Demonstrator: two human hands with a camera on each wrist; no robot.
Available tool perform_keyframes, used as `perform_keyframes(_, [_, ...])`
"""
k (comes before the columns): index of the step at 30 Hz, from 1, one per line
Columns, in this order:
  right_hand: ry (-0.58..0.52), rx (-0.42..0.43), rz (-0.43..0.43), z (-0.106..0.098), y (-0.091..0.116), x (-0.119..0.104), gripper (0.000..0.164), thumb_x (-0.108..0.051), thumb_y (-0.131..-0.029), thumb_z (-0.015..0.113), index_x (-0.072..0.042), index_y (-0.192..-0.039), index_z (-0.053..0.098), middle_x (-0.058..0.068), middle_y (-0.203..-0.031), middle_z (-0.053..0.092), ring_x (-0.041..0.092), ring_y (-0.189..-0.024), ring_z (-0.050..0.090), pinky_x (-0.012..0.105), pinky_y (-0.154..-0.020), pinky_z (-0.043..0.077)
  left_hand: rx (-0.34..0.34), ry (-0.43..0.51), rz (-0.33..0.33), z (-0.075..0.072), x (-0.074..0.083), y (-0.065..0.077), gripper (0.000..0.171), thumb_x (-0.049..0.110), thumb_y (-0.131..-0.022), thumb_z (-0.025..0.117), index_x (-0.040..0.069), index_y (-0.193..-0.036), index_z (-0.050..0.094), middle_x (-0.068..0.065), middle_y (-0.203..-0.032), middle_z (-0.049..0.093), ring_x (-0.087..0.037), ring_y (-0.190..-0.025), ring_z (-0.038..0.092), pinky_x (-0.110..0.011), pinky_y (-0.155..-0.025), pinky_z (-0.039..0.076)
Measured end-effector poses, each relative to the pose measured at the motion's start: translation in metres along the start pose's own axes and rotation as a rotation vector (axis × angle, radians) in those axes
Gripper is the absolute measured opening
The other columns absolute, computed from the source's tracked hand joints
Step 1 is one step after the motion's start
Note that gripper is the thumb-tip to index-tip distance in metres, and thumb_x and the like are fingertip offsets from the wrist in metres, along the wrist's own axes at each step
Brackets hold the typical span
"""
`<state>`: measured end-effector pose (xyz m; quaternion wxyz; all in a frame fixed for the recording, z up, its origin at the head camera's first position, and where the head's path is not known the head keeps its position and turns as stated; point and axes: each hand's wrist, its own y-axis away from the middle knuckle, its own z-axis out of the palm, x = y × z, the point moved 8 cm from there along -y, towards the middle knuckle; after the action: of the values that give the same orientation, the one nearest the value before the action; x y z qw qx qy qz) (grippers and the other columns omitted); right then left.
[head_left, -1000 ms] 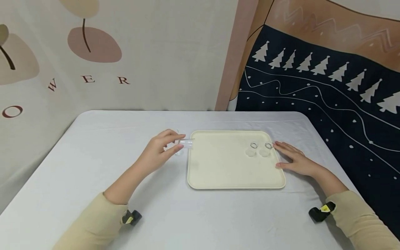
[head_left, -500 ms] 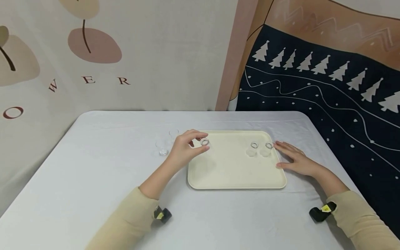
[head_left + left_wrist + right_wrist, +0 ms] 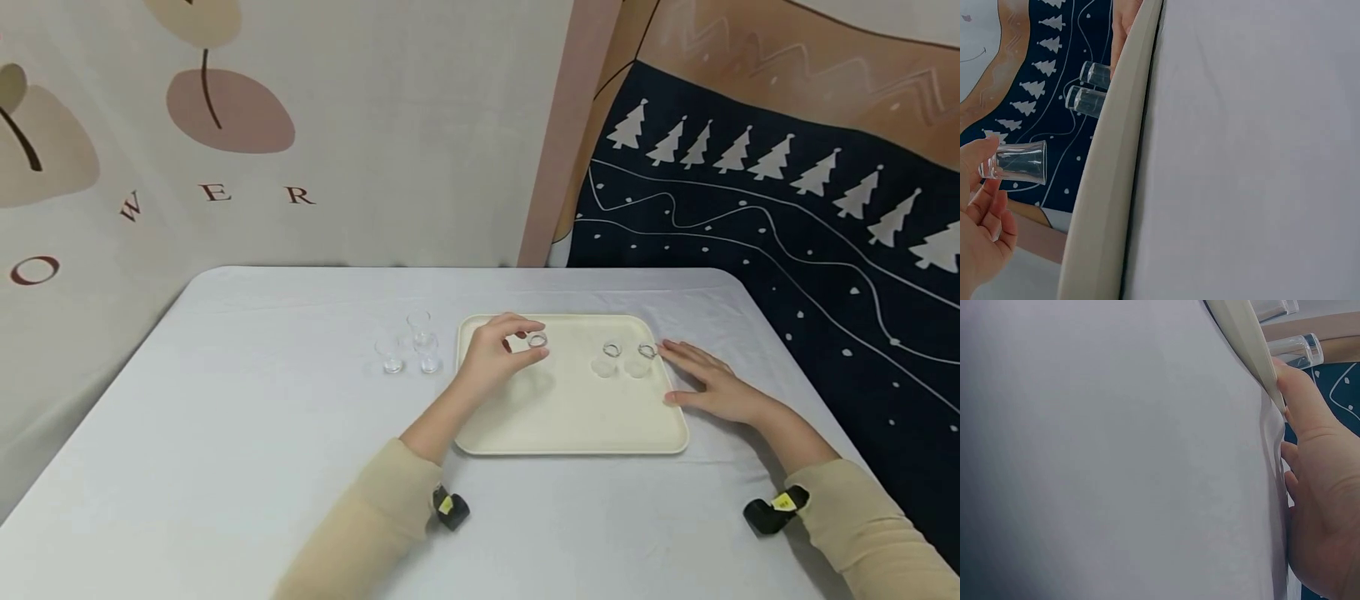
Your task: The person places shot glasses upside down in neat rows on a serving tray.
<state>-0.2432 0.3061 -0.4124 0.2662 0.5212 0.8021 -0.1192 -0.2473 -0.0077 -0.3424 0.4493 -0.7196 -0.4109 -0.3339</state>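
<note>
My left hand (image 3: 495, 354) pinches a small clear shot glass (image 3: 537, 340) between thumb and fingers over the cream tray (image 3: 562, 421). In the left wrist view this shot glass (image 3: 1021, 162) is held near its base end, its wide mouth pointing away from the palm. Two more shot glasses stand side by side at the tray's right, one glass (image 3: 604, 363) left of the other glass (image 3: 639, 365). My right hand (image 3: 712, 388) rests at the tray's right edge, fingers extended. Its thumb (image 3: 1304, 400) touches the rim in the right wrist view.
Left of the tray, three clear shot glasses stand close together on the white tablecloth (image 3: 300, 400): a left glass (image 3: 392, 360), a right glass (image 3: 428, 358) and a back glass (image 3: 417, 321). A printed curtain (image 3: 420, 167) hangs behind the table.
My left hand has carried the shot glass rightward from beside the other glasses to over the tray, turning its mouth upward. My right hand has stayed at the tray's edge.
</note>
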Motion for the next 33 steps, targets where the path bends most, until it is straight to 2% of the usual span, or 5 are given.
perform_keyframes(10, [-0.007,0.002,0.0,0.001,0.0,0.001,0.08,-0.035,-0.087,0.069,-0.01,-0.151,0.029,0.023,-0.154,0.016,0.047,-0.139,0.005,0.071,-0.101,0.003,0.015,0.011,-0.029,0.025,-0.008,-0.011,0.03,0.011,-0.078,0.08,0.004,-0.107,0.073,-0.002,-0.101,0.067,-0.021,-0.093,0.056,-0.023,-0.069,0.044])
perform_keyframes(18, [-0.004,0.001,-0.007,0.001,0.0,0.001,0.081,-0.035,-0.086,0.07,-0.01,-0.151,0.029,0.023,-0.154,0.017,0.047,-0.139,0.006,0.071,-0.101,0.004,-0.009,0.015,-0.073,0.042,-0.013,-0.017,0.032,0.013,-0.079,0.08,0.006,-0.109,0.072,0.001,-0.102,0.066,-0.017,-0.094,0.055,-0.027,-0.074,0.046])
perform_keyframes(22, [0.002,-0.005,-0.009,0.0,0.0,0.001,0.081,-0.035,-0.086,0.07,-0.01,-0.151,0.028,0.022,-0.154,0.017,0.046,-0.139,0.007,0.071,-0.101,0.005,-0.025,0.001,-0.086,0.049,-0.015,-0.018,0.031,0.011,-0.079,0.08,0.006,-0.108,0.072,0.0,-0.103,0.066,-0.016,-0.095,0.055,-0.028,-0.079,0.047])
perform_keyframes(33, [0.005,0.019,-0.026,0.001,-0.001,0.003,0.08,-0.035,-0.086,0.071,-0.014,-0.151,0.029,0.022,-0.154,0.019,0.045,-0.14,0.008,0.071,-0.101,0.004,-0.066,-0.055,-0.093,0.061,-0.019,-0.02,0.031,0.011,-0.077,0.081,0.006,-0.106,0.073,0.0,-0.102,0.066,-0.017,-0.094,0.055,-0.023,-0.077,0.045])
